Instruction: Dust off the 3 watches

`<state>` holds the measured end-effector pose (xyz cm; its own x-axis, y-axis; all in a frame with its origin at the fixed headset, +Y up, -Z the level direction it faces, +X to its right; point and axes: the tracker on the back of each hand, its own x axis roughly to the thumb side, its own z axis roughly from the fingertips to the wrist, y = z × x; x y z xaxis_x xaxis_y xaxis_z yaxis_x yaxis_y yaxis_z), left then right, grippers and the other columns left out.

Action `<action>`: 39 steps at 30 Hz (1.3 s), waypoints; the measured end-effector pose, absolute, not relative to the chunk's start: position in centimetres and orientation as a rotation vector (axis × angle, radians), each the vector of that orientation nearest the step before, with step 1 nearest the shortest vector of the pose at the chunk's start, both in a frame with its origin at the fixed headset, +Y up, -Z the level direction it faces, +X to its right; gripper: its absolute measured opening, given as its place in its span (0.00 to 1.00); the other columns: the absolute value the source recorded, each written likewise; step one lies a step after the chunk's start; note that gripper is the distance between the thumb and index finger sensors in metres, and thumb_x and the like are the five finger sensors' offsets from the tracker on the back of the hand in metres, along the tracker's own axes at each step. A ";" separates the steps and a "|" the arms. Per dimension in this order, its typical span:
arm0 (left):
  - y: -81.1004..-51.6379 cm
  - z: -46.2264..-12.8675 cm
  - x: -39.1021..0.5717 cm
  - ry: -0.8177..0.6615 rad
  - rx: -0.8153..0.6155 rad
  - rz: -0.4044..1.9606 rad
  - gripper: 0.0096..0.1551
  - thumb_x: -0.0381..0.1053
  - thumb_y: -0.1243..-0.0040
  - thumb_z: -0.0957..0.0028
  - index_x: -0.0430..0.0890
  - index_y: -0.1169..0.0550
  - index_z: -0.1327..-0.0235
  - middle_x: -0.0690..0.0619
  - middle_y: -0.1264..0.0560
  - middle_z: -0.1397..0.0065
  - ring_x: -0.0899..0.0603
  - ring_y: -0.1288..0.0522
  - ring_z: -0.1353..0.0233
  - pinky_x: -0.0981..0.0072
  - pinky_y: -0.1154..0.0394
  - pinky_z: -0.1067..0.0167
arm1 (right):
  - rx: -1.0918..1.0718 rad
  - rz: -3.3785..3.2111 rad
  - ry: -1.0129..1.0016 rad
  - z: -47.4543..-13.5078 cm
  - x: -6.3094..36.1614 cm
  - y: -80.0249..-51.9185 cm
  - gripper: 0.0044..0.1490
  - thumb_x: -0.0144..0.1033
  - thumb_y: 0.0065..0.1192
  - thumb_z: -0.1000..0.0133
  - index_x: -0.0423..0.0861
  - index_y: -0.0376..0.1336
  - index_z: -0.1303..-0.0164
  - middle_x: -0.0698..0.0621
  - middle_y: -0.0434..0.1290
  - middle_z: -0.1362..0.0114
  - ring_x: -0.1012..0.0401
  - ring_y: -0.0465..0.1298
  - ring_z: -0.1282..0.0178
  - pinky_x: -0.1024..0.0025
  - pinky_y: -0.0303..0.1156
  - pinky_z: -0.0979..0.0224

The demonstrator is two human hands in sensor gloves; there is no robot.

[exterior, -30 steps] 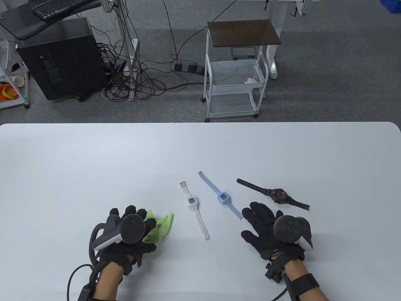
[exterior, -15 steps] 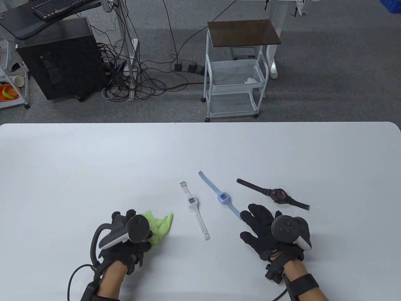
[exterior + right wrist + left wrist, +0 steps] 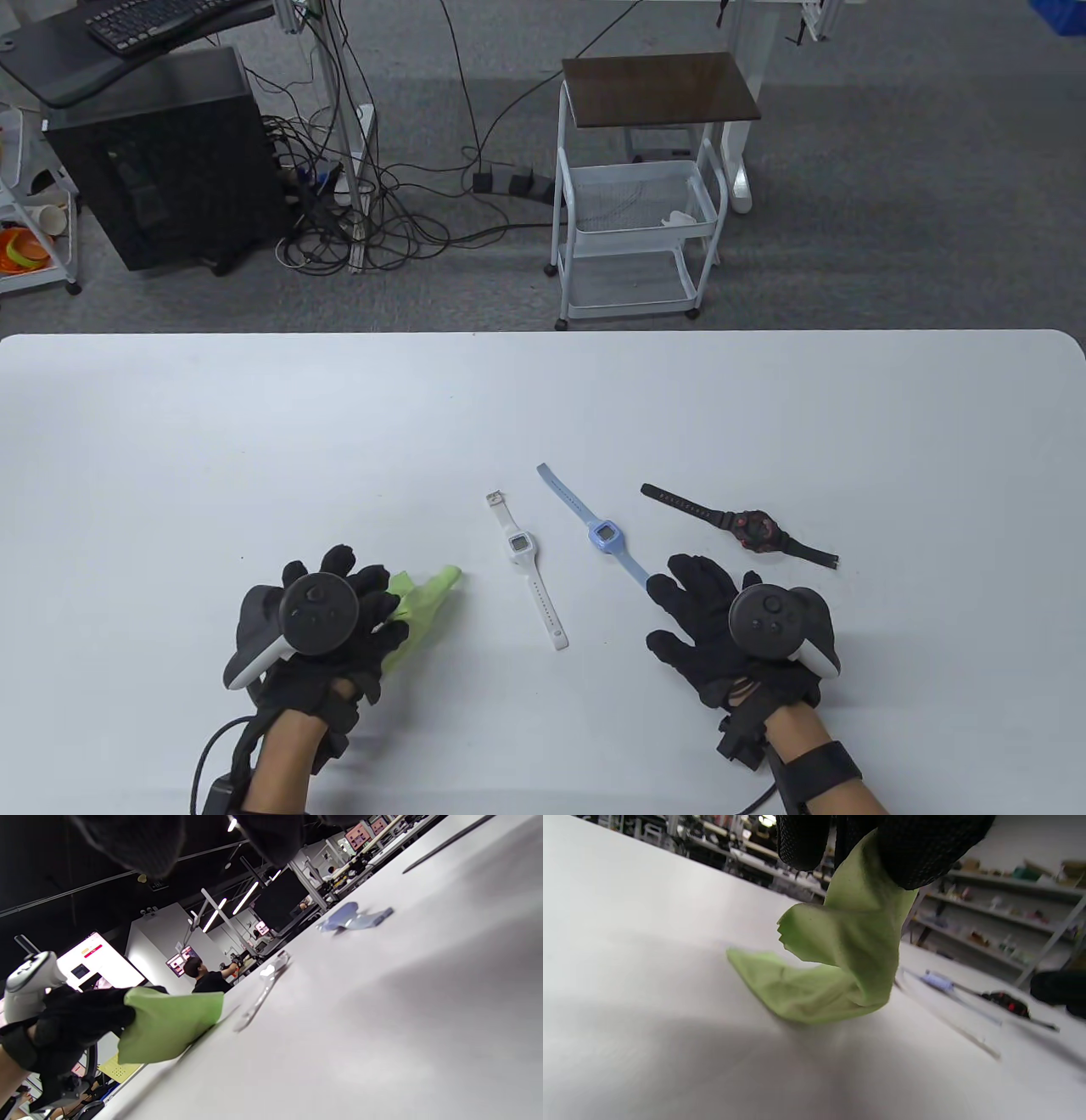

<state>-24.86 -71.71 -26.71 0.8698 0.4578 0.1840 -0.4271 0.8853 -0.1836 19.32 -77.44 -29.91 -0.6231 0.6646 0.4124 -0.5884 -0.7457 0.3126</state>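
Left hand (image 3: 339, 620) pinches green cloth (image 3: 422, 598), its tail trailing on worktop (image 3: 254, 441); right hand (image 3: 708, 615) rests spread, empty; white watch (image 3: 528, 567), blue watch (image 3: 598, 526), black watch (image 3: 738, 526) lie at cloth's three o'clock; a loose pinch could drop the cloth, or its tail drag the light watches askew.

- Bare table (image 3: 543, 399) lies beyond the watches and at far left.
- The white watch (image 3: 528, 567) lies between the green cloth (image 3: 422, 604) and blue watch (image 3: 594, 528).

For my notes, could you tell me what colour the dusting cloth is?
Light green; the cloth shows best in the left wrist view.
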 end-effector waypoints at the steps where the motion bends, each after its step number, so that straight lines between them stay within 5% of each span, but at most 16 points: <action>1: -71.3 -26.5 -25.2 -0.214 -0.098 0.502 0.25 0.59 0.40 0.45 0.49 0.23 0.40 0.50 0.37 0.18 0.30 0.55 0.14 0.23 0.65 0.31 | 0.629 2.349 0.185 -29.9 19.4 -77.4 0.51 0.66 0.55 0.50 0.43 0.54 0.25 0.31 0.45 0.18 0.29 0.44 0.22 0.18 0.26 0.44; 11: -69.3 -25.1 -27.4 -0.191 0.167 0.778 0.25 0.60 0.41 0.43 0.49 0.23 0.39 0.51 0.36 0.19 0.30 0.53 0.14 0.21 0.64 0.31 | 0.609 2.462 0.069 -30.8 18.1 -74.8 0.52 0.64 0.60 0.51 0.39 0.57 0.28 0.30 0.53 0.21 0.29 0.52 0.26 0.20 0.29 0.42; 16: -67.8 -23.8 -28.2 -0.225 0.340 0.906 0.25 0.61 0.42 0.43 0.51 0.24 0.38 0.52 0.36 0.18 0.31 0.53 0.14 0.21 0.63 0.31 | 0.662 2.517 0.061 -32.5 14.9 -71.9 0.52 0.63 0.62 0.52 0.37 0.58 0.29 0.30 0.56 0.22 0.30 0.55 0.27 0.21 0.31 0.40; 22: -67.2 -23.1 -28.1 -0.245 0.386 0.943 0.25 0.61 0.42 0.43 0.51 0.24 0.38 0.52 0.37 0.18 0.31 0.53 0.14 0.21 0.63 0.31 | 0.704 2.600 0.087 -36.3 9.4 -69.9 0.48 0.61 0.65 0.53 0.37 0.64 0.34 0.30 0.66 0.28 0.32 0.64 0.32 0.22 0.37 0.37; 39: -67.6 -23.3 -28.5 -0.226 0.379 0.931 0.24 0.61 0.42 0.42 0.51 0.24 0.39 0.52 0.36 0.19 0.30 0.53 0.14 0.20 0.63 0.31 | 0.467 2.901 0.422 -46.7 -3.2 -74.1 0.48 0.58 0.71 0.59 0.36 0.68 0.39 0.33 0.71 0.38 0.37 0.69 0.44 0.26 0.45 0.33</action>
<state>-28.51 -67.62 -23.32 0.5805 0.7353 0.3498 -0.8138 0.5381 0.2195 -3.19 -74.13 -46.69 -0.9359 0.2129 0.2807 -0.1241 -0.9449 0.3028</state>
